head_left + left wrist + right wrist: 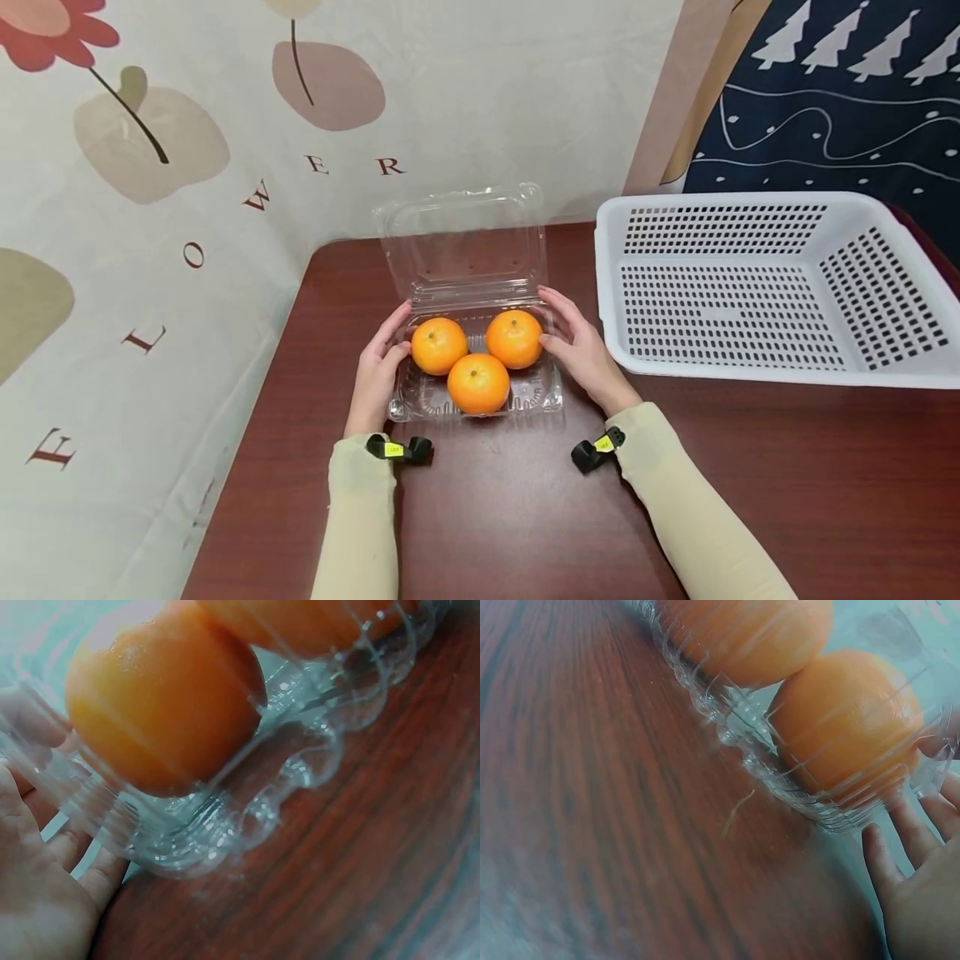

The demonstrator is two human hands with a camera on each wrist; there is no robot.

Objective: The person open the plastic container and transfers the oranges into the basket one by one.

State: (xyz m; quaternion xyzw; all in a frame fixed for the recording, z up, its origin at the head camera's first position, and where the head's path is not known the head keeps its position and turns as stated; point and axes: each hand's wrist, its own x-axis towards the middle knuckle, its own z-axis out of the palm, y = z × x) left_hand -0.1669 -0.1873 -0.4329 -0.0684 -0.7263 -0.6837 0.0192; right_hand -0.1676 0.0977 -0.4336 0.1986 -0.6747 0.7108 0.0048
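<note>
A clear plastic clamshell box (pixel 536 392) lies on the table with its lid (pixel 465 242) raised at the back. Inside its base are three oranges: one at back left (pixel 438 346), one at back right (pixel 514 339) and one in front (pixel 478 383). My left hand (pixel 377 375) holds the left side of the base, thumb at the rim and fingers along the outer wall. On the opposite side my right hand (pixel 588 358) grips the base likewise. Both wrist views show fingers (pixel 71 844) and fingers (pixel 911 832) against the box wall, partly seen through the plastic.
A white perforated plastic basket (pixel 720 371) stands on the table to the right of my right hand. The brown wooden table (pixel 510 517) reaches a wall hanging (pixel 480 108) at the back and left. Dark patterned cloth (pixel 825 108) hangs behind the basket.
</note>
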